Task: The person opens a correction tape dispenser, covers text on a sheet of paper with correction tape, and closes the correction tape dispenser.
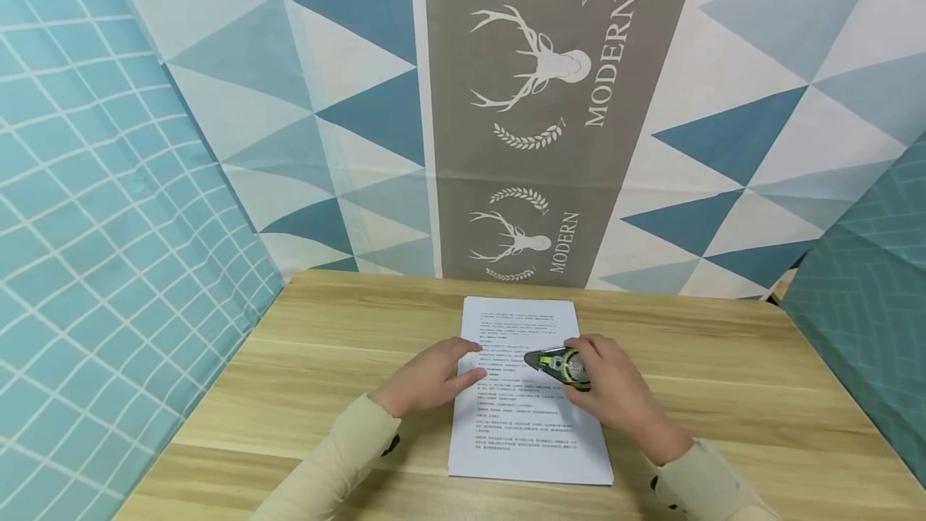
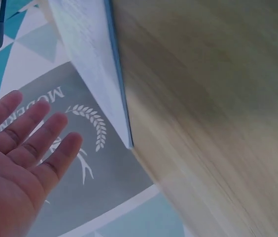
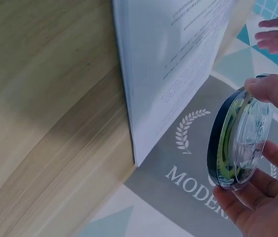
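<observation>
My right hand (image 1: 613, 386) grips a correction tape dispenser (image 1: 559, 363) with a clear case and a black and green body, its narrow tip aimed left over the page. In the right wrist view the thumb lies on one edge of the dispenser (image 3: 240, 140) and the fingers curl round the other. Beneath it lies a stack of printed paper (image 1: 524, 465), flat on the table with lines of small text. My left hand (image 1: 432, 376) hovers at the stack's left edge. In the left wrist view its fingers (image 2: 55, 155) are spread and relaxed, holding nothing.
The wooden table (image 1: 325, 344) reaches back to a patterned cloth (image 1: 362, 103) with triangles and deer heads. A blue gridded cloth (image 1: 87, 183) hangs on the left, and a teal cloth (image 1: 868, 264) hangs at the right.
</observation>
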Motion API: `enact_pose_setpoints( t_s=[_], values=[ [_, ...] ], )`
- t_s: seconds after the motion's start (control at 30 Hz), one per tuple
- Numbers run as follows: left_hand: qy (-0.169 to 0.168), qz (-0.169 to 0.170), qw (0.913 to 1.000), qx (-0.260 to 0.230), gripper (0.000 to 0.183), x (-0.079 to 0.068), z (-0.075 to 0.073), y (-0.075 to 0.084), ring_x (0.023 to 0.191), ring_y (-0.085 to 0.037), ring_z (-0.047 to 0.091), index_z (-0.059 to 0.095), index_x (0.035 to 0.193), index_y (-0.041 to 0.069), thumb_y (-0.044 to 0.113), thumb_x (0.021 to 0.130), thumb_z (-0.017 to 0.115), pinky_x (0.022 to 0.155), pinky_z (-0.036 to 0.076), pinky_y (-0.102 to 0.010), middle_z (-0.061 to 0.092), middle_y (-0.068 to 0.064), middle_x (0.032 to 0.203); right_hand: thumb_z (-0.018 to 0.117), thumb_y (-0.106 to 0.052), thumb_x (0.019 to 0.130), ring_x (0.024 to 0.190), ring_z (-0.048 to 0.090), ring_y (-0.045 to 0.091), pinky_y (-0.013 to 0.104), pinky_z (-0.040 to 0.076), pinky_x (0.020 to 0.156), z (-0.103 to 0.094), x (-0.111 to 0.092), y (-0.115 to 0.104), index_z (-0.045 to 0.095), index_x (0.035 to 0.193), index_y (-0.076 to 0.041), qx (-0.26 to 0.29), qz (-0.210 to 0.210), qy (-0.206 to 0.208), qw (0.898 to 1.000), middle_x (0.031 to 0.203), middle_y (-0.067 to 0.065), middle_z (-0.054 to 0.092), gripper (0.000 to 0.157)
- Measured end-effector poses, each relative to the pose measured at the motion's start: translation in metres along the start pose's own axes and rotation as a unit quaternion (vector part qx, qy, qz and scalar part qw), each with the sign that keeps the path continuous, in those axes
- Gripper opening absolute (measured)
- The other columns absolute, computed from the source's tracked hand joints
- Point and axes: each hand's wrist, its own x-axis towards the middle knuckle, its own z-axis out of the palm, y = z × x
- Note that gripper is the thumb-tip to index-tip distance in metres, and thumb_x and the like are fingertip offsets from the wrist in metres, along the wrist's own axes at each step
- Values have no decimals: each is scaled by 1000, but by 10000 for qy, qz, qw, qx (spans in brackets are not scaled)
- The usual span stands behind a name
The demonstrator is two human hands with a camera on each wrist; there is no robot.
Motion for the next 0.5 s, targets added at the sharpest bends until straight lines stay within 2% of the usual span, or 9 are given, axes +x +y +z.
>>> enact_pose_setpoints(
  t_s=[0.17,0.5],
  values=[
    [114,-95,9995,-268,53,1,-3,4,124,-22,52,53,129,8,47,96,45,105,42,-38,58,-8,130,84,-27,66,102,54,28,40,50,82,0,0,-5,58,117,-7,32,-102,52,9999,113,14,57,60],
    [49,22,9993,-374,54,5,0,16,119,-20,55,55,128,11,51,96,40,101,45,-37,58,-6,129,83,-28,67,104,55,26,40,50,84,-1,1,-14,58,117,-8,-55,-520,262,9983,114,12,57,59]
  ],
)
